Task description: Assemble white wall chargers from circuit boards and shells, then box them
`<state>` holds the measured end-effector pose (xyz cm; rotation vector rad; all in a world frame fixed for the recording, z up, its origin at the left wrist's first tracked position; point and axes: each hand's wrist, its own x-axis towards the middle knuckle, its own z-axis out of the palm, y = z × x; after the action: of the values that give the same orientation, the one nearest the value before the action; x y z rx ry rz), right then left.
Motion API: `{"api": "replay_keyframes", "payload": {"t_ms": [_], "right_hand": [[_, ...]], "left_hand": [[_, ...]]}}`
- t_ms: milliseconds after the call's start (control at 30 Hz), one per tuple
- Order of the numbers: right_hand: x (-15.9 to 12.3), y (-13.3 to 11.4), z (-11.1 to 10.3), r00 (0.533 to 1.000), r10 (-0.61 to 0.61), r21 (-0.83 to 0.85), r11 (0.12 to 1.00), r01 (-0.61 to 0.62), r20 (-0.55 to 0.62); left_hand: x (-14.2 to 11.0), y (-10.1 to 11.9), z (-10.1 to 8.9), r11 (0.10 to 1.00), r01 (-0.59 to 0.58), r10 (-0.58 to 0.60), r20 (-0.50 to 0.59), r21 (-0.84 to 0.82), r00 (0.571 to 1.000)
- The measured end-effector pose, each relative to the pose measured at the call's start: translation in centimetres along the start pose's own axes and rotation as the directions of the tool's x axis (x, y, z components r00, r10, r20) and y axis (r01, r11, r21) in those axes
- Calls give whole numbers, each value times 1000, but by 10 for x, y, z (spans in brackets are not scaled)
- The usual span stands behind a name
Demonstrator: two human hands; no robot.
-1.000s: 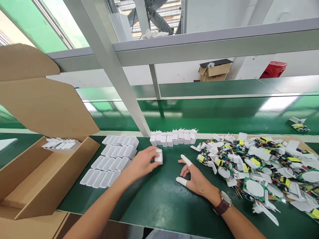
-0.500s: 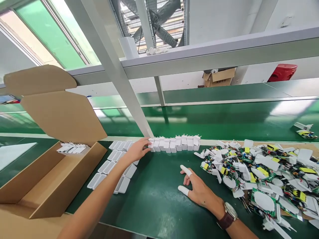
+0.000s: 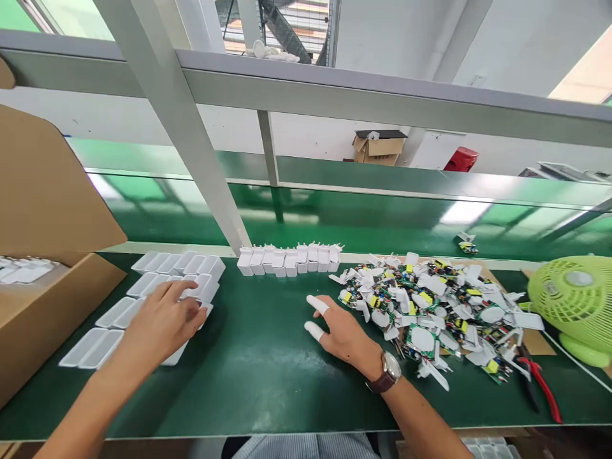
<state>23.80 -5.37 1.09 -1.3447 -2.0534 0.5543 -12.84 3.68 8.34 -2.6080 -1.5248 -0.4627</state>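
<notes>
My left hand (image 3: 165,315) hovers over the rows of white plastic housings (image 3: 115,312) at the left, fingers bent and apart; the surfaces under its fingertips are partly hidden. I see nothing held in it. My right hand (image 3: 342,331) lies open on the green tabletop, with white finger cots on the thumb and index finger and nothing in its grasp. Between and beyond the hands stands a row of white cases (image 3: 289,260) with small prongs on top. Right of my right hand lies a heap of circuit boards with white plastic parts (image 3: 425,306).
A cardboard box (image 3: 62,306) stands open at the left, with white parts inside. At the right are a green fan (image 3: 568,299) and red-handled pliers (image 3: 542,386). A slanted grey post (image 3: 191,140) meets the bench behind the row.
My left hand set a white case at the left end of the row, then moved left over the housings. My right hand stays open. The view turned right, showing the fan and pliers.
</notes>
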Motion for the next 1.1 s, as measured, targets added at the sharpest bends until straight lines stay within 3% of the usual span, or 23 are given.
{"api": "replay_keyframes", "payload": {"t_ms": [67, 167, 233, 367, 467, 600, 700, 767, 800, 867, 967, 1033, 1100], "right_hand": [[6, 2, -23, 998, -3, -259, 966, -15, -68], [22, 10, -50, 995, 93, -607, 789, -98, -39], [36, 16, -57, 989, 144, -700, 708, -94, 13], [58, 22, -57, 988, 144, -733, 678, -54, 60], [58, 23, -59, 991, 110, -739, 674, -14, 81], [43, 21, -67, 997, 52, -721, 693, 9, 63], [30, 14, -67, 995, -52, -579, 815, -6, -83], [21, 6, -62, 980, -131, -391, 918, 64, -147], [15, 2, -58, 979, -163, -307, 944, 119, -122], [1, -6, -51, 977, -207, -214, 953, 214, 56], [-22, -12, -43, 928, -214, -171, 946, 275, 306], [-35, -12, -38, 950, -163, -176, 961, 214, 267], [-43, -13, -29, 993, -60, -209, 975, 80, 101]], "left_hand": [[7, 18, -2, 995, -2, 1, -15, -99, 1000], [23, 57, 6, 954, -54, 76, 65, -296, 995], [34, 85, 21, 920, -121, 186, 144, -374, 972], [48, 118, 56, 892, -187, 287, 197, -412, 937], [43, 117, 69, 839, -143, 274, 180, -526, 945], [29, 102, 73, 752, -85, 254, 169, -654, 952], [25, 96, 75, 747, -73, 255, 183, -661, 949], [25, 95, 79, 767, -96, 271, 185, -635, 944], [26, 94, 80, 781, -108, 277, 185, -616, 943], [26, 92, 82, 806, -117, 268, 182, -580, 946], [25, 88, 81, 816, -83, 216, 168, -572, 962], [25, 87, 79, 803, -47, 190, 181, -594, 965], [26, 88, 78, 784, -4, 174, 214, -621, 961]]}}
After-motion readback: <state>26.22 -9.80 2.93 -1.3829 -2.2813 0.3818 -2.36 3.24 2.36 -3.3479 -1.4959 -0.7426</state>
